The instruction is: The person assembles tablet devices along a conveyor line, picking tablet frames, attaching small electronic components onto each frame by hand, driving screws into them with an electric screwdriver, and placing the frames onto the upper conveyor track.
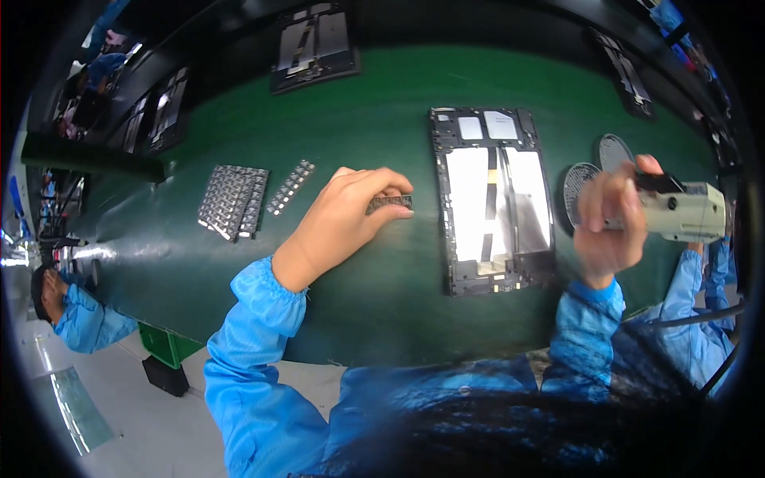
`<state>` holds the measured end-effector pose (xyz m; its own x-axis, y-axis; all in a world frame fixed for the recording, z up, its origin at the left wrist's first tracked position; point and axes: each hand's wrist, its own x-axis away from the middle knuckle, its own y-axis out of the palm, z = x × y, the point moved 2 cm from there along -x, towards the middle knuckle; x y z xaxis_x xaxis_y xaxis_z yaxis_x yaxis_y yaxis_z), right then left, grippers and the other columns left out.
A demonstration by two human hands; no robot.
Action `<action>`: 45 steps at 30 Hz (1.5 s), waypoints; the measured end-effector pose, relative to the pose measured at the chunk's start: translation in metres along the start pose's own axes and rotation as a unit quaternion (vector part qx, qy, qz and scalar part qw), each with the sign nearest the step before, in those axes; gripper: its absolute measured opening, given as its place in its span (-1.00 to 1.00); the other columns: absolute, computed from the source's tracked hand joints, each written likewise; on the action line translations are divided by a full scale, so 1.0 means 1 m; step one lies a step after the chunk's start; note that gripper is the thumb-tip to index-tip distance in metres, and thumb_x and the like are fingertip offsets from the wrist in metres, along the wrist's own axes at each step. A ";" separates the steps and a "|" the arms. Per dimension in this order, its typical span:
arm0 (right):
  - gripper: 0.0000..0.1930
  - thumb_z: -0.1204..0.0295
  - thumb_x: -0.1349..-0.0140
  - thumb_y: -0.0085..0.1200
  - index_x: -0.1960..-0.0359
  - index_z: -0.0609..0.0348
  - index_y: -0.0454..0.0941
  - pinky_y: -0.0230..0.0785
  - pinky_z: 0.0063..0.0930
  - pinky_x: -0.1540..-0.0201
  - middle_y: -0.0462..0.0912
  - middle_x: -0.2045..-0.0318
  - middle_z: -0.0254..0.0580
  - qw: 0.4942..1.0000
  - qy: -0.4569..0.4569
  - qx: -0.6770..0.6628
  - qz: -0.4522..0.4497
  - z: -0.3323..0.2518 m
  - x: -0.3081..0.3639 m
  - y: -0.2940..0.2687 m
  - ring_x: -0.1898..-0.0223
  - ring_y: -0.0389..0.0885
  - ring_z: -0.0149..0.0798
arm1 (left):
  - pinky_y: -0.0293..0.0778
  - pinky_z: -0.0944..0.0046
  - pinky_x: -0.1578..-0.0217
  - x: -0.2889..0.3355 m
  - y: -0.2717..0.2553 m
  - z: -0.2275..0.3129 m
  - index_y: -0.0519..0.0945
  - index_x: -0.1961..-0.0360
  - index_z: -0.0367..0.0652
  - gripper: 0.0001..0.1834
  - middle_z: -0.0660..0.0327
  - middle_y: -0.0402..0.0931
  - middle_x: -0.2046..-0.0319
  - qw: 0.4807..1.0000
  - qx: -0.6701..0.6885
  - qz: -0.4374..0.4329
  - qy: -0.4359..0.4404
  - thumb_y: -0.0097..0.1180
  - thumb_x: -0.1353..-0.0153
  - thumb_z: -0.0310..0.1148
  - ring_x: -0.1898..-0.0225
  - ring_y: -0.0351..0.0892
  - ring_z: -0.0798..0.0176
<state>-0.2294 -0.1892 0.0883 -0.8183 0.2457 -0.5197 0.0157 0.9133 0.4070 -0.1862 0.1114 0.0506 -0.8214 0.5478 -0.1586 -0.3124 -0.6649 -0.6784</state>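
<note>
Green tabletop (382, 303) holds panels (466, 199) above pale floor (175, 430).

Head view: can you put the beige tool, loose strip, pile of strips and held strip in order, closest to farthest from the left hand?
1. Held strip: in the left hand, at its fingertips.
2. Loose strip: just left of that hand.
3. Pile of strips: farther left, past the loose strip.
4. Beige tool: far right, at the right hand.

Harsh glare on tabletop (143, 239), blurry right hand (612, 219), dark warped edges.
</note>
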 end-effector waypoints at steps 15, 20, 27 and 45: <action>-0.59 0.50 -0.28 0.01 -0.17 0.19 0.37 0.05 -0.53 0.69 0.28 0.58 -0.33 0.996 0.073 0.018 -0.038 0.031 0.012 0.039 0.73 0.21 -0.46 | 0.16 0.15 0.14 -0.015 0.029 0.000 0.61 0.39 -0.13 -0.94 0.28 0.49 0.29 0.985 -0.146 0.086 0.027 0.25 -0.10 -0.51 0.21 0.50 0.19; -0.61 0.58 -0.22 0.11 -0.08 0.34 0.37 0.11 -0.55 0.69 0.39 0.62 -0.28 0.994 0.103 -0.007 0.020 0.031 0.014 0.036 0.74 0.27 -0.47 | 0.31 0.17 0.09 -0.012 0.029 -0.009 0.62 0.38 -0.17 -0.95 0.24 0.56 0.28 0.994 -0.060 0.087 0.014 0.26 -0.13 -0.50 0.20 0.54 0.15; -0.61 0.49 -0.27 0.02 -0.13 0.24 0.36 0.04 -0.53 0.69 0.32 0.52 -0.30 0.996 0.059 0.046 -0.049 0.026 0.015 0.025 0.74 0.22 -0.47 | 0.49 0.25 0.26 -0.016 0.001 0.003 0.65 0.29 -0.27 -0.85 0.15 0.63 0.37 0.997 0.045 0.055 -0.014 0.34 -0.10 -0.51 0.31 0.64 0.18; -0.58 0.51 -0.29 0.00 -0.18 0.22 0.30 0.06 -0.57 0.68 0.31 0.54 -0.30 0.992 0.083 0.068 -0.069 0.019 0.018 0.024 0.73 0.22 -0.48 | 0.53 0.31 0.34 0.008 0.048 0.049 0.69 0.32 -0.29 -0.90 0.12 0.63 0.38 0.985 0.137 -0.007 -0.108 0.32 -0.14 -0.51 0.40 0.65 0.20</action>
<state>-0.2334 -0.1567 0.0744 -0.9009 0.0699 -0.4284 -0.0336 0.9727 0.2295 -0.2310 0.0589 0.0526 -0.8893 0.4567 0.0252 -0.4167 -0.7863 -0.4561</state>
